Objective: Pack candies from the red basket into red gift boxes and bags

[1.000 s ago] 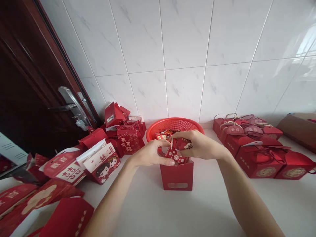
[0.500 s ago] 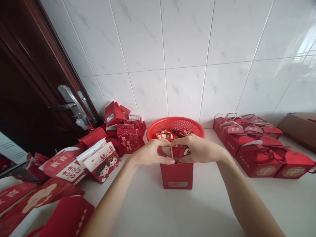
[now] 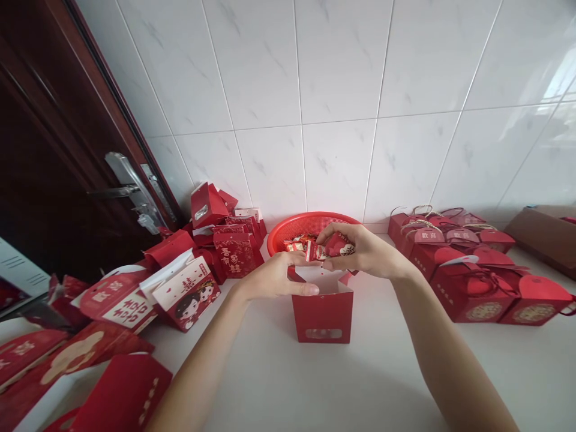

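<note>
A red paper gift box (image 3: 322, 315) stands upright on the white table with its top open and a small clear window low on the front. My left hand (image 3: 274, 276) grips its left upper edge, thumb on the near side. My right hand (image 3: 360, 249) is just behind and above the opening, fingers curled around red wrapped candies (image 3: 341, 246). One small red-and-white candy (image 3: 315, 251) shows by its fingertips. Just behind the box, a red plastic basket (image 3: 310, 222) holds more wrapped candies (image 3: 294, 246), partly hidden by my hands.
Several red and white gift boxes (image 3: 184, 294) crowd the left side, near a dark door (image 3: 45, 120) with a metal handle (image 3: 130, 189). Closed red boxes (image 3: 477, 294) with cord handles stand in rows at right. A brown carton (image 3: 540, 240) lies farther right, and a tiled wall (image 3: 337, 120) rises behind.
My right hand has moved up and back from the box opening toward the basket, uncovering the opening. Something now shows behind the box's window. My left hand stays on the box.
</note>
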{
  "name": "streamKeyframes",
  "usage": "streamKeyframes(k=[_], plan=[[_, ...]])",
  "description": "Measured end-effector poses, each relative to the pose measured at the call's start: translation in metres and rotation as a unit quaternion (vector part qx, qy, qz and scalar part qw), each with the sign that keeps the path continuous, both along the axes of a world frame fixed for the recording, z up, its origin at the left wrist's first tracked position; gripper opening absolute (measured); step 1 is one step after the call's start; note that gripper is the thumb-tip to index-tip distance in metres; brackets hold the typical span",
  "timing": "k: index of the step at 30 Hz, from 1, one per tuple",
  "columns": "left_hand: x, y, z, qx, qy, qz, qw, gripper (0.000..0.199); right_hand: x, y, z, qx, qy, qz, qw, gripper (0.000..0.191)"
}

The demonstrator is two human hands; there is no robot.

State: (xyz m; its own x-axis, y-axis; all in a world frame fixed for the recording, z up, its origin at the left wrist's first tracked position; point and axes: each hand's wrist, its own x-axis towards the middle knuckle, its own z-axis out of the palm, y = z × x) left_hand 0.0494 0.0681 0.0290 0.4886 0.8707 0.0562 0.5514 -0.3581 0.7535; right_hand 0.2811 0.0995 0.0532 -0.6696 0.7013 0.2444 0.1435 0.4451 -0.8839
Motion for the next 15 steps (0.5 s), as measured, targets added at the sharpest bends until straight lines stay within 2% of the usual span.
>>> streamKeyframes(k=[5, 11, 15], plan=[[0.0010, -0.0004, 0.0002, 0.008, -0.012, -0.018, 1.000, 0.045, 0.0011, -0.0010, -0.0023, 0.053, -0.078, 0.006, 0.995, 0.028], [0.0012, 0.0002, 0.0010, 0.027, -0.038, -0.035, 0.998, 0.041, -0.0005, -0.0041, -0.0025, 0.152, -0.160, 0.018, 0.975, 0.047], [-0.0014, 0.0012, 0.0003, 0.034, -0.053, -0.044, 0.997, 0.040, -0.0002, -0.0088, 0.0004, 0.213, -0.171, 0.014, 0.962, 0.054]])
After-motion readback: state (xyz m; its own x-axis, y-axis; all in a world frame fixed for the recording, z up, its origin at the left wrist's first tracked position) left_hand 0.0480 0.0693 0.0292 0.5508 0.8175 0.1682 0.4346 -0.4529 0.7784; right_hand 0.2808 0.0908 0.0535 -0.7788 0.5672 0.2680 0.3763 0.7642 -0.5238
